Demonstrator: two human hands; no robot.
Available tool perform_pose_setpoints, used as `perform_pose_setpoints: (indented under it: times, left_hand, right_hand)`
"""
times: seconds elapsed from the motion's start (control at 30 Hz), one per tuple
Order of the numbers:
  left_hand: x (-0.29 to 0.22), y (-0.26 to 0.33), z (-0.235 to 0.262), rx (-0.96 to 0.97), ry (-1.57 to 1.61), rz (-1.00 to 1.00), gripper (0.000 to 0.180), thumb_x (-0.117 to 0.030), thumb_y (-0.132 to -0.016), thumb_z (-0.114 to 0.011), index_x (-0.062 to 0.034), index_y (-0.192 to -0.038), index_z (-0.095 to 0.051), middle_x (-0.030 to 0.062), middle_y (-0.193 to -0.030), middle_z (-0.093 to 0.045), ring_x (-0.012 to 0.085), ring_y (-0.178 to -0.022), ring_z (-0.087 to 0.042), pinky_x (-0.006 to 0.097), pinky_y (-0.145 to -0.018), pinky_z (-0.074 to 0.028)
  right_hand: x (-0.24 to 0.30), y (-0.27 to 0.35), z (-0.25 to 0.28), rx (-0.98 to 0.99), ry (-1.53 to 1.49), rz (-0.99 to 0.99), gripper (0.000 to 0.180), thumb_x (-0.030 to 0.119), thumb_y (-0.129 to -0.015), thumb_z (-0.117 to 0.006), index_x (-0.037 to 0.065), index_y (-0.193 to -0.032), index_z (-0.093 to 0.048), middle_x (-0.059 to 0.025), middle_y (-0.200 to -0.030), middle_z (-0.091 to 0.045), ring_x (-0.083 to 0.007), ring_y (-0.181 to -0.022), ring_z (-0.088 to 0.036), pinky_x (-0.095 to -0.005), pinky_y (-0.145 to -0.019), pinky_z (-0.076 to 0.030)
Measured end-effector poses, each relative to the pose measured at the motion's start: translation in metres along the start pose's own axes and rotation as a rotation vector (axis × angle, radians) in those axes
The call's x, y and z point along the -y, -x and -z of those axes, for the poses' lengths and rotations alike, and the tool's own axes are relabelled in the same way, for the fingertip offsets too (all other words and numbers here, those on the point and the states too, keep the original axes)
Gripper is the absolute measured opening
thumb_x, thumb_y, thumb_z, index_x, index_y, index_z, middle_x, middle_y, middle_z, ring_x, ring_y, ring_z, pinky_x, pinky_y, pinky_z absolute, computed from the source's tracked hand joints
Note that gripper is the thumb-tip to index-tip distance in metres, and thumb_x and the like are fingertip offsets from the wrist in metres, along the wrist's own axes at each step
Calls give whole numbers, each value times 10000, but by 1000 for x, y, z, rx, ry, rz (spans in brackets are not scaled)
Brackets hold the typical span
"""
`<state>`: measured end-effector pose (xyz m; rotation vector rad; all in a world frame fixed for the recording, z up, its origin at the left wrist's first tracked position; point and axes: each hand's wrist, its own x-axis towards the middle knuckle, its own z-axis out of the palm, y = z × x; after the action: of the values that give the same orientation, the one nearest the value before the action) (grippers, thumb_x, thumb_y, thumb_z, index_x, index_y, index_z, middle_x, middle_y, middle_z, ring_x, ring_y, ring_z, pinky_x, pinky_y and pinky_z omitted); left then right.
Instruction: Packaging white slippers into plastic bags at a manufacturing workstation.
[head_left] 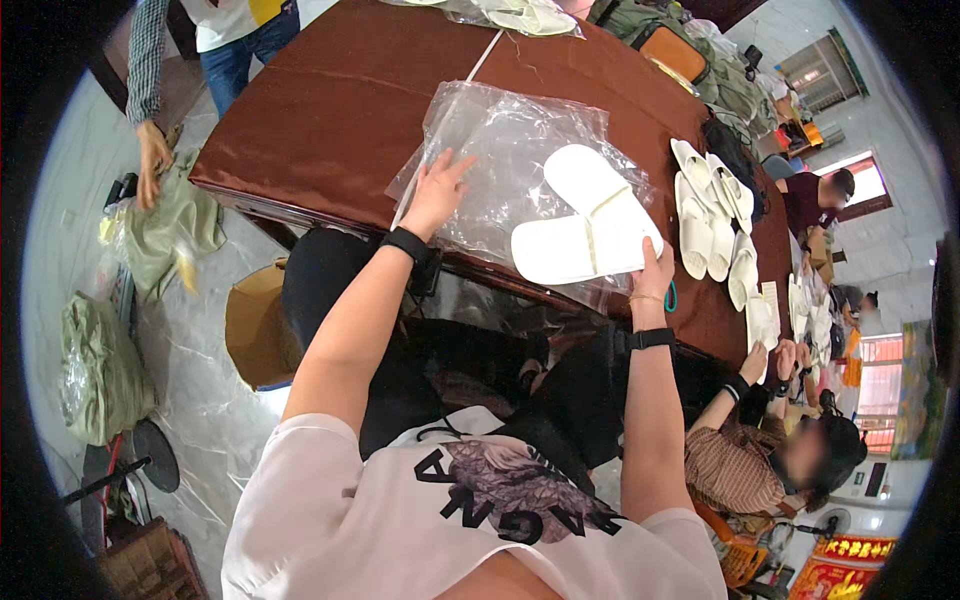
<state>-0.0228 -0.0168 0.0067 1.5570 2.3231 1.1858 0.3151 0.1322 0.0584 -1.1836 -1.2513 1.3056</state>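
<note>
My left hand lies flat, fingers spread, on a stack of clear plastic bags on the brown table. My right hand grips the near edge of a pair of white slippers, which lie crossed over each other on the plastic. Both wrists wear black bands.
More white slippers lie in a row to the right on the table. A seated person works at the right. Another person's hand reaches into a green sack at the left. A cardboard box stands under the table edge.
</note>
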Motion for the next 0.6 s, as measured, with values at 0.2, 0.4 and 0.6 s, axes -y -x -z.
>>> perform_pose_setpoints:
  times: [0.2,0.4,0.6]
  left_hand:
    - [-46,-5,39,-210,-190,-267,501,-184,-874,-615,-92,-1347,-477,186,-1337,-503,295,-1073,-575,443,-954,-431]
    - [-65,5,22,324,860,312,461,-252,-872,-651,-31,-1263,-552,30,-901,-670,87,-627,-553,226,-551,-444]
    - [-37,1,17,220,698,408,196,-200,-899,-588,-51,-951,-704,-21,-807,-653,51,-579,-484,202,-515,-401]
  right_hand:
    - [31,20,-17,28,-85,74,373,183,-909,-617,7,-1213,-492,-83,-1157,-568,-171,-1020,-577,-319,-820,-512]
    - [29,13,-45,139,-5,71,377,233,-903,-626,25,-1198,-517,-73,-1125,-581,-151,-981,-581,-296,-746,-511]
    - [-9,-32,-3,108,376,146,349,293,-913,-595,-4,-1096,-617,-58,-946,-620,-116,-793,-578,-237,-512,-496]
